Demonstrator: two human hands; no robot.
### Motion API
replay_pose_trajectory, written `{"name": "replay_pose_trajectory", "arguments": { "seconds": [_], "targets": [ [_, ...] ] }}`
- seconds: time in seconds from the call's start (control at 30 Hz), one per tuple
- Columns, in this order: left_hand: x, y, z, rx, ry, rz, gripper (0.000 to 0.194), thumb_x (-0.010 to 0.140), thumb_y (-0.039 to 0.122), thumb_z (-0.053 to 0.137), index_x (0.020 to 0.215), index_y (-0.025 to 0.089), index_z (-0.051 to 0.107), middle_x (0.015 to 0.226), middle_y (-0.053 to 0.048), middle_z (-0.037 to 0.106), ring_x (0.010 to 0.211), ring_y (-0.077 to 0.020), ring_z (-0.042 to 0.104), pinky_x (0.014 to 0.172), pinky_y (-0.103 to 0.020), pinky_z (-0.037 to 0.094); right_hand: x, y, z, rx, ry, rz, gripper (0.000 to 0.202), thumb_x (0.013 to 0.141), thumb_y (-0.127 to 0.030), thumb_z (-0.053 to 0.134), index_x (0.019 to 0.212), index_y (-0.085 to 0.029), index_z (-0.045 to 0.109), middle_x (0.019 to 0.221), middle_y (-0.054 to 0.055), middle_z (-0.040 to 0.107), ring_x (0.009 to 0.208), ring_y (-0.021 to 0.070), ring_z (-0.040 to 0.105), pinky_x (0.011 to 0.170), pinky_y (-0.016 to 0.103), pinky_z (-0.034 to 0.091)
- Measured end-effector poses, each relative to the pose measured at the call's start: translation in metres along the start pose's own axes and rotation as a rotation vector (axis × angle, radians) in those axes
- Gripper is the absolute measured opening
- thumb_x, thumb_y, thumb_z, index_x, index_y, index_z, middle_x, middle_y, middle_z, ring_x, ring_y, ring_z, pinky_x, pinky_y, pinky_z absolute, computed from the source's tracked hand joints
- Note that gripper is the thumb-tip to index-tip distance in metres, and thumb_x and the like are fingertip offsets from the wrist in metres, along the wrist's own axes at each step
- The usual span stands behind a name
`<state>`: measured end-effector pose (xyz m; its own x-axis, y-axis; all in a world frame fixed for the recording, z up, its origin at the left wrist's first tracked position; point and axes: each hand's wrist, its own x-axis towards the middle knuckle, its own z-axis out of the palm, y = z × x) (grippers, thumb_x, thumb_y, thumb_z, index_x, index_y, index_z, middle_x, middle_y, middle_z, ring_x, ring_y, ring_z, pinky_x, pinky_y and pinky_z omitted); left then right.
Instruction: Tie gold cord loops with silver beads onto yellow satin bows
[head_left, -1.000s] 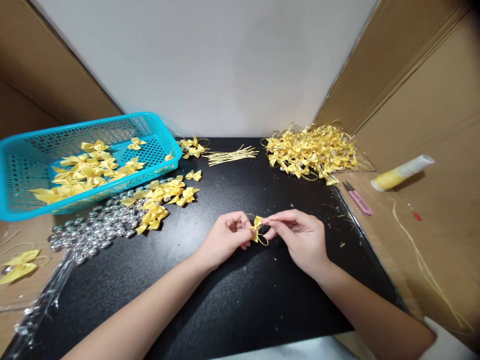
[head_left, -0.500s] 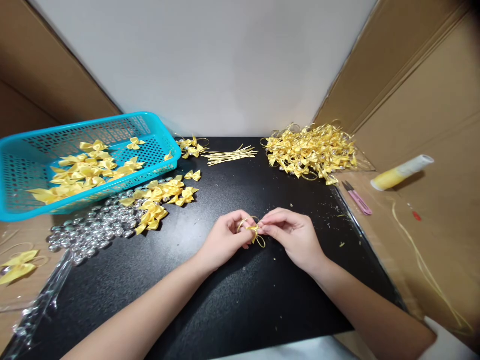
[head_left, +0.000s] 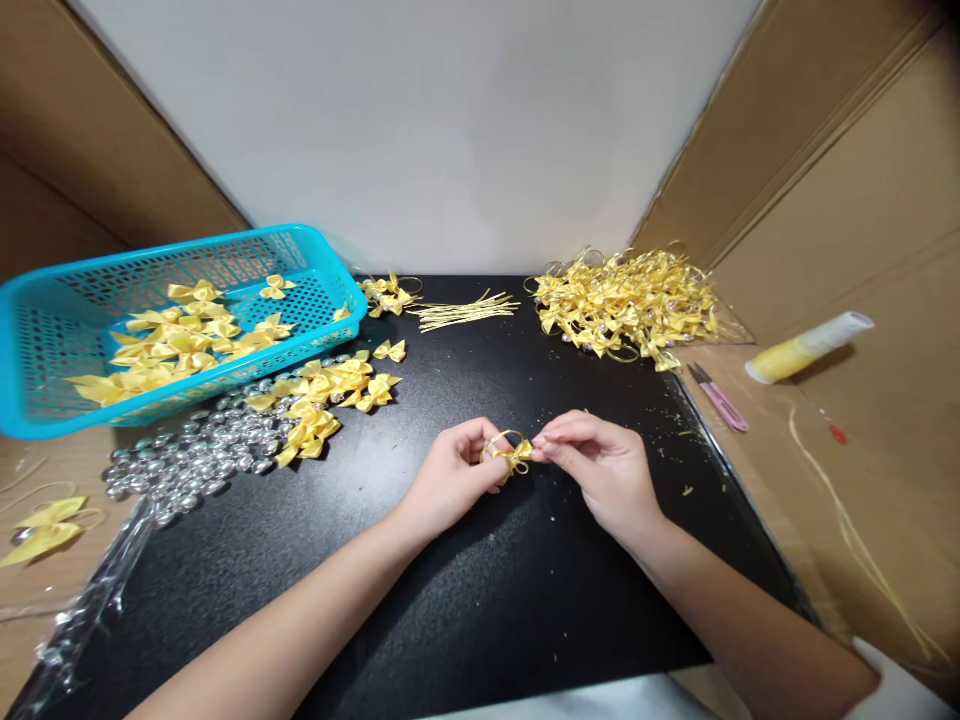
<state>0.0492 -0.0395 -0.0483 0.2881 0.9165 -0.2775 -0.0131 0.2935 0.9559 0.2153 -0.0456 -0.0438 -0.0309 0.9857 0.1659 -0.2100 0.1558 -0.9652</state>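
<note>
Over the middle of the black table my left hand (head_left: 461, 465) pinches a yellow ribbon bow (head_left: 519, 456) between thumb and fingers. A thin gold cord (head_left: 496, 437) loops up from the bow, with a smaller loop below it. My right hand (head_left: 600, 460) is closed at the bow's right side, thumb and forefinger pressed together on its ribbon end. The fingertips cover part of the bow, and whether a bead sits on it cannot be made out.
A turquoise basket (head_left: 330, 245) of bows stands at left, silver beads (head_left: 202, 455) and loose bows (head_left: 311, 425) before it. Cut gold cords (head_left: 465, 312) lie at the back, finished bows (head_left: 626, 305) heaped right. Pink-handled snips (head_left: 720, 398) and a thread spool (head_left: 810, 347) lie at right.
My right hand has shifted slightly right, away from my left. More of the bow now shows between the hands, and the lower cord loop looks smaller.
</note>
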Motion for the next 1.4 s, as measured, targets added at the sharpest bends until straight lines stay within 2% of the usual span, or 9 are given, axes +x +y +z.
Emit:
{"name": "replay_pose_trajectory", "arguments": {
  "seconds": [0.17,0.37,0.53,0.7,0.83,1.03,1.27,1.4],
  "targets": [
    [0.0005,-0.0006,-0.0009,-0.028,0.004,-0.008,0.015,0.066,0.023,0.065,0.069,0.017,0.051,0.055,0.006,0.055,0.049,-0.0061,0.048,0.052,-0.020,0.041,0.0015,0.0002,-0.0008,0.035,-0.013,0.032,0.008,0.070,-0.028,0.081,0.072,-0.025,0.075,0.073,-0.001,0.071,0.062,0.0127,0.069,0.063,0.027,0.062],
    [0.0003,-0.0013,-0.0009,-0.094,-0.020,-0.011,0.022,0.069,0.027,0.071,0.072,0.016,0.052,0.059,0.005,0.057,0.053,-0.0066,0.049,0.054,-0.020,0.043,0.0029,0.0035,-0.0022,0.056,-0.044,0.101,0.009,0.067,-0.025,0.082,0.073,-0.024,0.076,0.079,0.000,0.072,0.072,0.0130,0.071,0.071,0.025,0.062],
    [-0.0002,-0.0021,-0.0015,-0.101,-0.044,0.007,0.024,0.072,0.030,0.071,0.073,0.016,0.052,0.061,0.004,0.058,0.056,-0.0075,0.051,0.055,-0.020,0.043,0.0026,0.0025,-0.0006,0.120,-0.063,0.157,0.007,0.071,-0.027,0.080,0.075,-0.023,0.076,0.094,0.003,0.077,0.077,0.0169,0.074,0.077,0.033,0.062],
    [-0.0002,-0.0008,-0.0027,-0.070,-0.049,0.028,0.021,0.073,0.027,0.069,0.072,0.015,0.051,0.061,0.004,0.057,0.056,-0.0068,0.050,0.057,-0.019,0.043,0.0031,0.0030,-0.0001,0.110,-0.018,0.148,0.007,0.073,-0.025,0.079,0.078,-0.022,0.075,0.076,0.003,0.078,0.067,0.0160,0.074,0.064,0.026,0.062],
    [0.0004,-0.0005,-0.0035,-0.063,-0.069,0.041,0.019,0.074,0.026,0.067,0.072,0.015,0.052,0.062,0.004,0.058,0.057,-0.0072,0.050,0.057,-0.020,0.043,0.0038,0.0038,-0.0008,0.108,0.022,0.099,0.006,0.073,-0.023,0.078,0.076,-0.022,0.074,0.070,0.000,0.076,0.062,0.0140,0.073,0.059,0.022,0.061],
    [0.0011,-0.0020,-0.0045,-0.057,-0.072,0.038,0.017,0.074,0.025,0.067,0.073,0.015,0.053,0.063,0.003,0.059,0.057,-0.0079,0.052,0.059,-0.021,0.044,0.0027,0.0027,0.0003,0.105,0.052,0.046,0.005,0.072,-0.021,0.079,0.075,-0.023,0.075,0.068,0.000,0.076,0.059,0.0132,0.072,0.057,0.022,0.061],
    [0.0001,-0.0014,-0.0023,-0.076,-0.055,0.024,0.018,0.073,0.025,0.068,0.073,0.015,0.053,0.060,0.004,0.058,0.055,-0.0073,0.051,0.057,-0.020,0.043,0.0015,0.0008,-0.0002,0.135,0.028,0.016,0.007,0.073,-0.018,0.078,0.075,-0.024,0.076,0.068,-0.002,0.075,0.059,0.0111,0.072,0.057,0.018,0.060],
    [0.0001,-0.0032,-0.0010,-0.101,-0.054,0.021,0.018,0.074,0.026,0.068,0.073,0.015,0.053,0.060,0.004,0.058,0.055,-0.0074,0.052,0.057,-0.020,0.043,0.0030,0.0019,-0.0016,0.145,0.028,0.077,0.008,0.071,-0.020,0.079,0.078,-0.024,0.077,0.072,0.000,0.076,0.062,0.0119,0.073,0.061,0.020,0.061]
  ]
}}
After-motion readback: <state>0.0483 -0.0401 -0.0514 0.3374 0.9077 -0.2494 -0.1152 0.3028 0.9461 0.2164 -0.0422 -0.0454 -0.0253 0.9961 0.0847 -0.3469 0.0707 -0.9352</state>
